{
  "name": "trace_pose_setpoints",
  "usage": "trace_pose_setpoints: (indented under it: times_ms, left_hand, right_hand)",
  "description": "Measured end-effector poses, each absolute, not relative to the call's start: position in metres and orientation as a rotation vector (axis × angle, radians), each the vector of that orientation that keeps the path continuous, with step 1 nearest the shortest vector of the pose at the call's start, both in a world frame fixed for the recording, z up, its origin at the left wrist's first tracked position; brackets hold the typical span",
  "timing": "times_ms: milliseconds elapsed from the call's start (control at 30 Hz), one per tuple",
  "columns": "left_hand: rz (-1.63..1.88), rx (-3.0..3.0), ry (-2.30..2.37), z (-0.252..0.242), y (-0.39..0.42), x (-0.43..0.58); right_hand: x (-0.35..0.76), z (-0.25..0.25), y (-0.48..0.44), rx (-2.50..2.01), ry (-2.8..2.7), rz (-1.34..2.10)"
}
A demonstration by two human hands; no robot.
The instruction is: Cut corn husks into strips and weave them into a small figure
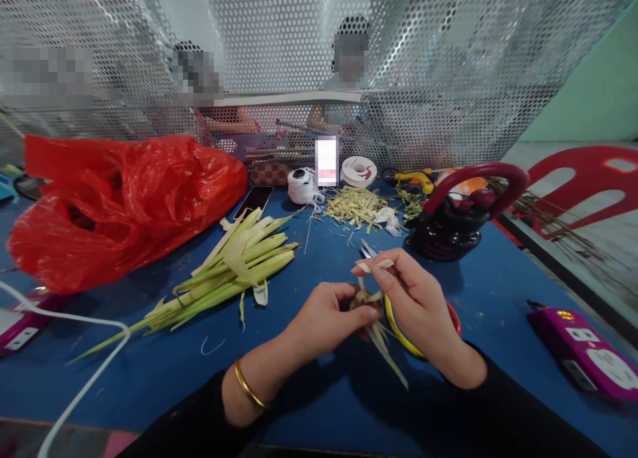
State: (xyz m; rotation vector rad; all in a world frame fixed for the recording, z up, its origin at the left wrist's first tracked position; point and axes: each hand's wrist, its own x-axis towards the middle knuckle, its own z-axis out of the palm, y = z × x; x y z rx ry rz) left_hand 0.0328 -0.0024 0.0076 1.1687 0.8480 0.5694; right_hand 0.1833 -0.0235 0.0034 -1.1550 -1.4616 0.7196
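Observation:
My left hand is closed round a small bundle of pale husk strips, whose loose ends hang down toward the table's front. Beside it on the right, my right hand pinches a pale strip that rises from the same bundle. Scissors with yellow and red handles lie under my right hand, which partly hides them; their blades show beyond the fingers. To the left, a pile of green and pale corn husks rests on the blue table.
A red plastic bag and phone are left. White string, a ribbon spool and cut scraps lie behind; a dark kettle-like pot and purple power strip stand right. A white cable crosses left.

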Motion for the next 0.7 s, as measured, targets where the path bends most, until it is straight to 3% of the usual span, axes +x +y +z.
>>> trace_pose_setpoints:
  times_ms: [333,533,700]
  left_hand:
    - [0.678,1.104,0.905,0.0105,-0.0003,0.0299]
    - [0.869,1.189,1.050,0.0113,0.0018,0.0277]
    - [1.053,1.337,1.167,0.0124,0.0032,0.0265]
  right_hand:
    - [0.1818,0.0033,-0.0244,-1.210,-1.496,0.770]
    - [0.1850,0.0086,-0.0225,-1.334,-1.322,0.590]
    - [0.1775,0.0045,-0.0248,-1.331,-1.446,1.137]
